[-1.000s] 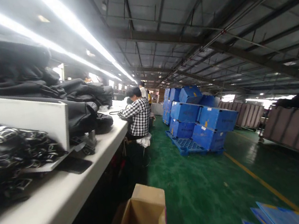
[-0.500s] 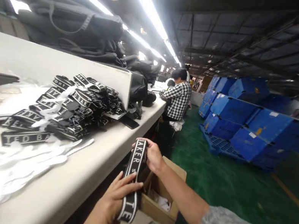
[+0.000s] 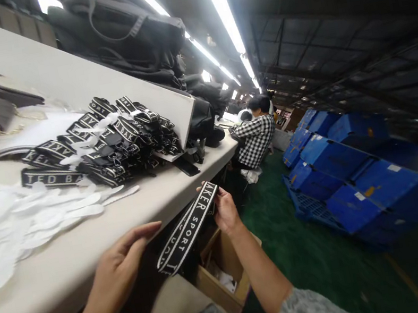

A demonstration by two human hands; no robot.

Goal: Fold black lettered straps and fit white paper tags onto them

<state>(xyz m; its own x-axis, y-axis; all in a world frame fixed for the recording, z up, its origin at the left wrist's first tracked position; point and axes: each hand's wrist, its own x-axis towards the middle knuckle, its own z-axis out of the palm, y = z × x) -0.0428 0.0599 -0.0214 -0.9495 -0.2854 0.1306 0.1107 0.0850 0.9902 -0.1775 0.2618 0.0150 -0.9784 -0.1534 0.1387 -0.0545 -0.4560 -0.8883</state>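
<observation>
**Strap handling at bench edge: one strap in hand, pile on bench untouched**

Landmark: the white bench [image 3: 86, 243]; all places given rel. to it.

Bench itself runs from near left to far centre. An upright white divider board [image 3: 68, 73] stands along its back, w/ dark bags [image 3: 123, 36] stacked behind and above it.

On the bench top, mid-way along, lies a pile of black straps [image 3: 109, 141] w/ white lettering, loosely bundled and resting against the divider's foot. Nearer the person, on the bench's left part, a spread of white paper-like pieces [image 3: 22, 222] lies flat, just beside the pile.

Below the bench's front edge, on the floor side, an open cardboard box [image 3: 222, 278] sits w/ some white scrap in it.

Off the bench's front edge, in the air above that box: one lettered strap [image 3: 187, 230], held slanted. Right hand [image 3: 224, 210] is closed on the strap's upper end, thumb and fingers pinching it. Left hand [image 3: 119, 267] is spread open, fingers loose, at the bench edge; near the strap's lower end, not gripping it, contact not clear.

Progress, as judged: one strap pulled and being handled; the bulk of the pile remains on the bench. No finished batch can be told apart.

Far end of bench: a co-worker in a checked shirt [image 3: 257, 140] sits; blue crates [image 3: 350, 175] beyond, well apart.
</observation>
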